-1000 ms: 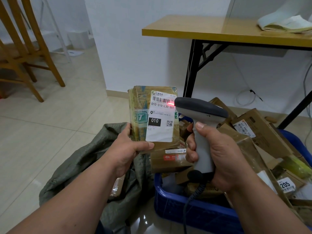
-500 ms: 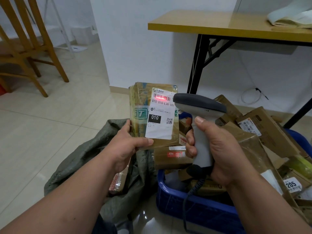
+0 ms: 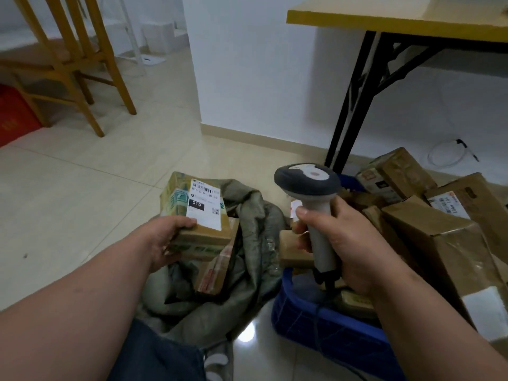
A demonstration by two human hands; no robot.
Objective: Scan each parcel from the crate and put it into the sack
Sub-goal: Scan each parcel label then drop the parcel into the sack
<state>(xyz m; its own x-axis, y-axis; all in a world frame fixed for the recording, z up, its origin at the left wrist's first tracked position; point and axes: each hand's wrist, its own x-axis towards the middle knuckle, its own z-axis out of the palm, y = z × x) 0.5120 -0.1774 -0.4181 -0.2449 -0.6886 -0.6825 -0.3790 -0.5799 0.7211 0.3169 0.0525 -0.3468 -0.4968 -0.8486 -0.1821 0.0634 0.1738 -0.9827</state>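
Over the open mouth of the grey sack (image 3: 255, 237) we see the left hand (image 3: 165, 237) gripping a taped parcel (image 3: 198, 215), label up, fingers curled round its near edge. Beside it, the right hand (image 3: 338, 243) holds the scanner (image 3: 310, 188) upright by its handle above the blue crate (image 3: 324, 323), which is heaped with cardboard parcels (image 3: 439, 243).

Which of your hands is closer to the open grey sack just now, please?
Left. The left hand holds the labelled parcel right over the sack; the right hand holds the scanner over the blue crate.
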